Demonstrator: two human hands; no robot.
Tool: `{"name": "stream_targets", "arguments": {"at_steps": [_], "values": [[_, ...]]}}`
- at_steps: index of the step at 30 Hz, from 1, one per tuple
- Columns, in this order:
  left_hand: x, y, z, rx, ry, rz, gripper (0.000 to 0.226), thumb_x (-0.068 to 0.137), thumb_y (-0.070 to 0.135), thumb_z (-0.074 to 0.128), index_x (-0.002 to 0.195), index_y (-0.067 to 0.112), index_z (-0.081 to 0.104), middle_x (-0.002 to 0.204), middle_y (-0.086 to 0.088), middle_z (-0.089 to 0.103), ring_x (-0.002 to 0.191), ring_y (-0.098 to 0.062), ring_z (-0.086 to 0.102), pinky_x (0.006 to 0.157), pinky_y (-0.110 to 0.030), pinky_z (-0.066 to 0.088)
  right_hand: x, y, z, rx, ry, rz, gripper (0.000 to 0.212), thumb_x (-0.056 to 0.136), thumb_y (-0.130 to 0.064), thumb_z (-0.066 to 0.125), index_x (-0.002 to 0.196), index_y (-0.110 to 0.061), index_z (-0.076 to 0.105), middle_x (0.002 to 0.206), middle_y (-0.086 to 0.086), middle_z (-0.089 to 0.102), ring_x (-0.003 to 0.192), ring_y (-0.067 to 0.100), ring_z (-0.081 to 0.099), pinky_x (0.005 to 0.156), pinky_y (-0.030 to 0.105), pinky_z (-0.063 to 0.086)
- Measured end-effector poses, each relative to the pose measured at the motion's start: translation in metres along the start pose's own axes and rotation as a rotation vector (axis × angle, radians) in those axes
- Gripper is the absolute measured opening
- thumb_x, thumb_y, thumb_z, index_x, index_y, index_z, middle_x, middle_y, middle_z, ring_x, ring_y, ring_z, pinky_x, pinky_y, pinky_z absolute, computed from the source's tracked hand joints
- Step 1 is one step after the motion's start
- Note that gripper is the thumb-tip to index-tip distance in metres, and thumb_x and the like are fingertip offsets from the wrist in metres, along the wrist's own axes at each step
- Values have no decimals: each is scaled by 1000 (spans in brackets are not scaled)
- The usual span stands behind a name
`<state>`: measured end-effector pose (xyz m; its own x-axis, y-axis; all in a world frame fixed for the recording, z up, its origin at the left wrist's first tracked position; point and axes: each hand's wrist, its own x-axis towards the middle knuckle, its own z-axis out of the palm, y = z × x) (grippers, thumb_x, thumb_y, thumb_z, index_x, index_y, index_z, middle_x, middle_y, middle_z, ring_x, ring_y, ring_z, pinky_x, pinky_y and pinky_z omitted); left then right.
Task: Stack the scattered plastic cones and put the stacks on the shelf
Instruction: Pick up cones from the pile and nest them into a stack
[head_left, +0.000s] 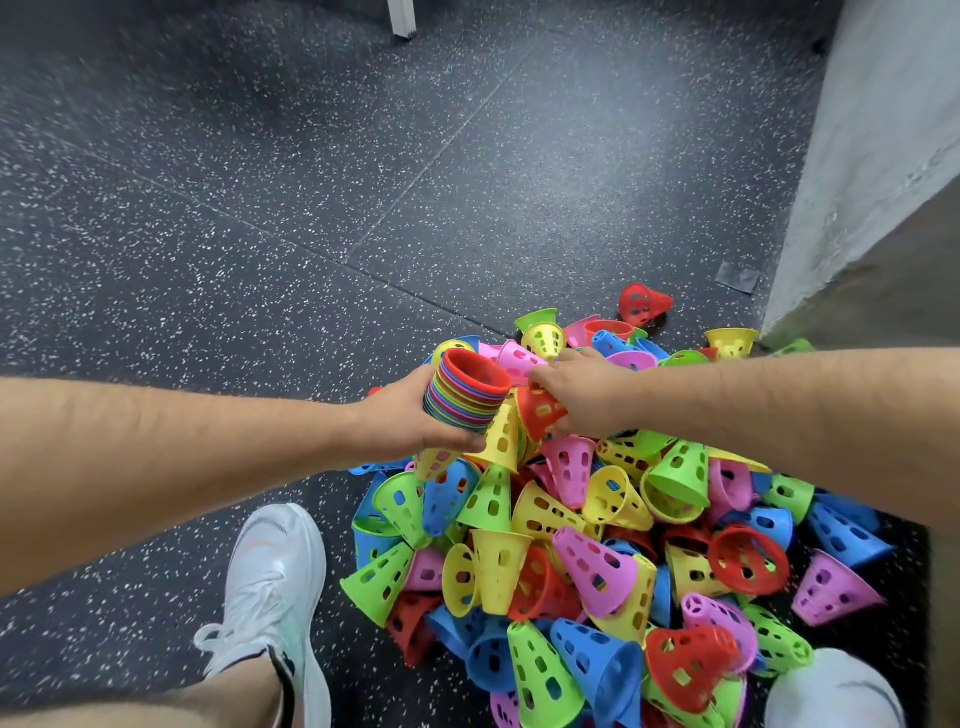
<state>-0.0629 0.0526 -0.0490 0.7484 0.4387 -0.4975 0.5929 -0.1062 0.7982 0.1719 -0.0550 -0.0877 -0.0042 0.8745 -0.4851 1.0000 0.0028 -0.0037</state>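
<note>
One person is bent over one big pile of cones (597, 519) on the speckled dark floor (260, 208). The pile lies in the near right part of the scene, by the foot of a grey wall (872, 156). There are too many cones to count exactly, several dozen, in five colours: red, yellow, green, blue and pink. They lie jumbled, tips pointing every way. A single stray red cone (644, 304) lies on its side just beyond the far edge of the pile.

There is one stack (467, 395), held above the pile's far left edge. The left hand (410, 415) is wrapped round it, with the thumb across the near side and the fingers hidden behind. The stack's long axis is tilted. Its yellow tip pokes out below the hand toward the near left, and its wide open mouth, rimmed in red, faces up and to the far right. Many coloured rims are banded tightly beneath that top rim.

The right hand (582, 395) is just right of the stack, with its fingers curled down onto one red cone (540, 413) at the top of the pile. That cone is partly covered, so I cannot tell which way it points.

Two white shoes show, the left shoe (275, 587) beside the pile and the right shoe (836, 691) at its near right edge.
</note>
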Motion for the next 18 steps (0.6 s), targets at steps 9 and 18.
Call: {"name": "stream_targets", "arguments": {"at_steps": [9, 18], "values": [[2, 2, 6, -15, -23, 19, 59, 73, 16, 94, 115, 31, 56, 99, 6, 77, 93, -7, 75, 84, -24, 59, -34, 13, -35, 629, 346, 86, 91, 83, -40, 78, 155, -32, 23, 99, -8, 58, 91, 15, 58, 86, 31, 46], [-2, 3, 14, -23, -54, 41, 62, 74, 12, 93, 124, 21, 56, 107, -5, 78, 101, -21, 76, 91, -38, 61, -51, -23, -60, 1121, 553, 194, 72, 69, -43, 87, 128, -25, 50, 109, -5, 67, 96, 11, 67, 88, 34, 56]]}}
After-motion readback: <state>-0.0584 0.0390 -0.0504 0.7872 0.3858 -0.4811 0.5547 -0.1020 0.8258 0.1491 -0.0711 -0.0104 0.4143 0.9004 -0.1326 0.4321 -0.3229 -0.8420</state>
